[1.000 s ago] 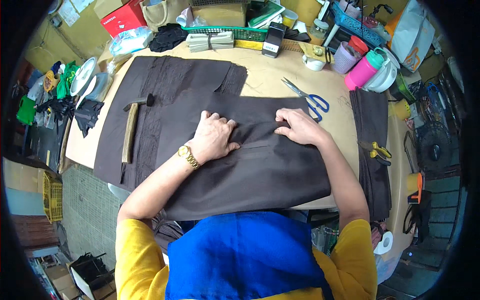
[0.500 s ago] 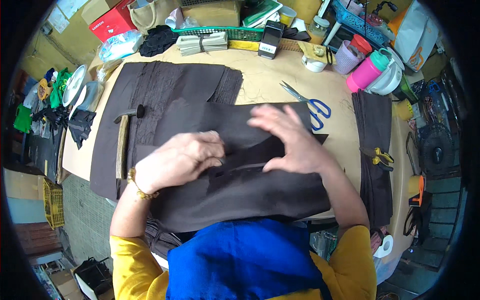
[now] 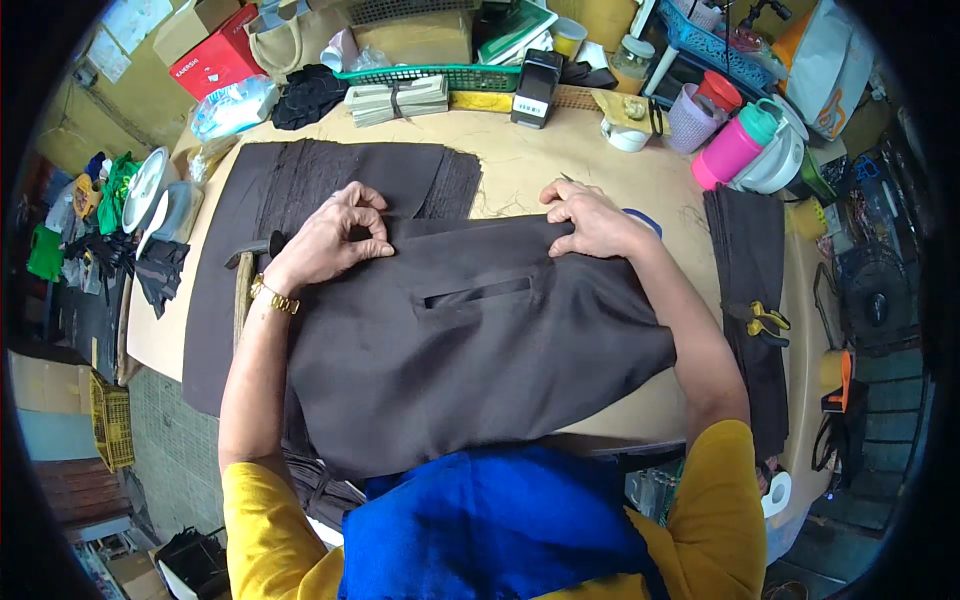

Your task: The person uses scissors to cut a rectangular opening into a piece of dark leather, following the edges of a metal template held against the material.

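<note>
A dark brown fabric panel [image 3: 470, 370] is spread in front of me, its lower edge against my blue apron. Near its middle is a narrow slit opening [image 3: 478, 292] with a folded border. My left hand [image 3: 340, 232] pinches the panel's far edge at the left between thumb and fingers. At the right, my right hand [image 3: 590, 222] pinches the same far edge. Scissors [image 3: 643, 218] with blue handles lie behind my right hand, mostly hidden by it. A hammer [image 3: 245, 280] with a wooden handle rests on fabric beside my left wrist.
More dark fabric pieces [image 3: 225, 320] lie stacked at the left, under the panel's edge. On the right, folded dark strips [image 3: 745, 230] carry yellow-handled pliers [image 3: 765, 320]. Along the back stand a green basket [image 3: 430, 78], a black box [image 3: 537, 88] and a pink bottle [image 3: 728, 152].
Both hands have moved from the middle of the panel to its far edge and now pinch it. The panel has been turned flat, and the slit shows on top.
</note>
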Demonstrator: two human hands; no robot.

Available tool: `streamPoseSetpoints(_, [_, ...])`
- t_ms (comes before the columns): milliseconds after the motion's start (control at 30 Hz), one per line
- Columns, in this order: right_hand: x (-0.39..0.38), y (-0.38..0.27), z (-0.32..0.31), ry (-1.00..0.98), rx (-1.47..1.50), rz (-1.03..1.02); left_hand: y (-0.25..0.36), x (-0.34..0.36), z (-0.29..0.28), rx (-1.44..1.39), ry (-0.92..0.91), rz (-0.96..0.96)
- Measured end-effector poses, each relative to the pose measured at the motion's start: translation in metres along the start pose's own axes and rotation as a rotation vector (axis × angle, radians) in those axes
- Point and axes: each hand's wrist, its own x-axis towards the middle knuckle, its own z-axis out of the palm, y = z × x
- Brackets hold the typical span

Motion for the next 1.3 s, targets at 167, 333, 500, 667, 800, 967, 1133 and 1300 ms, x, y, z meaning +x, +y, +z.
streamPoseSetpoints(167, [0.006, -0.001, -0.001, -0.095, 0.051, 0.070, 0.011, 0.005, -0.010, 0.163, -0.100, 0.029])
streamPoseSetpoints(333, [-0.033, -0.022, -0.012, -0.155, 0.050, 0.231, 0.018, 0.006, -0.001, 0.254, -0.081, 0.037])
streamPoseSetpoints(500, [-0.081, 0.012, 0.017, 0.244, 0.036, 0.181, 0.030, 0.021, 0.020, 0.216, 0.023, 0.225])
streamPoseSetpoints(667, [-0.057, 0.073, -0.011, 0.419, 0.073, 0.276, 0.040, 0.040, 0.018, 0.148, 0.054, 0.125])
streamPoseSetpoints(800, [-0.063, 0.064, -0.056, 0.368, 0.059, 0.272, 0.051, 0.019, -0.018, 0.279, -0.026, 0.154])
streamPoseSetpoints(967, [-0.115, -0.022, -0.128, 0.329, 0.081, 0.080, 0.091, -0.029, -0.079, 0.332, 0.111, 0.132])
streamPoseSetpoints(1133, [-0.152, -0.060, -0.147, 0.578, 0.372, 0.118, 0.125, -0.050, -0.115, 0.209, 0.233, 0.135])
streamPoseSetpoints(1300, [-0.155, -0.071, -0.139, 0.743, 0.750, 0.070, 0.135, -0.081, -0.131, 0.071, 0.404, 0.098])
